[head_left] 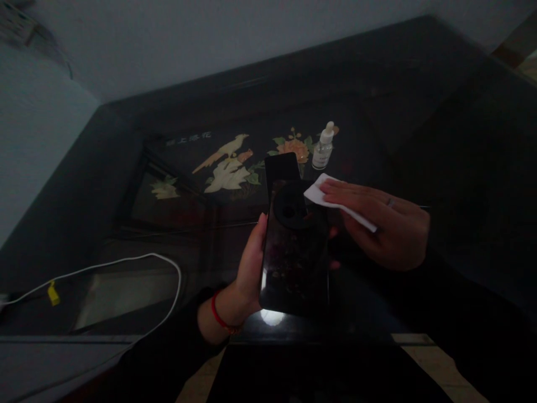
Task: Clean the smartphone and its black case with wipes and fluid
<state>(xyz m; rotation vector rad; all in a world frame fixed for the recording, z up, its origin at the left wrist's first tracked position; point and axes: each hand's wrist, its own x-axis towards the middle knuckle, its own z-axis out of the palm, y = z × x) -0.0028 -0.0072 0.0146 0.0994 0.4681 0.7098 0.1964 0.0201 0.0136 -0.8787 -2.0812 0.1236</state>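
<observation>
A black smartphone (296,268) rests in my left hand (250,266), its back and round camera bump facing up. The fingers wrap its edges from below, and fingertips show on the far right side. Between the fingers and thumb of my right hand (384,221) is a folded white wiping cloth (318,193), whose left corner is beside the camera bump; whether it touches the phone I cannot tell. Just beyond the phone, a dark flat rectangular object (282,167) lies on the table, partly covered by it. A small dropper bottle (323,150) with a white cap stands upright behind the cloth.
The glossy black table (403,112) bears an inlaid bird (229,148) and flowers. A white cable (121,260) with a yellow tag (53,294) loops across the left side. Pale walls (210,39) border the table at the back and left.
</observation>
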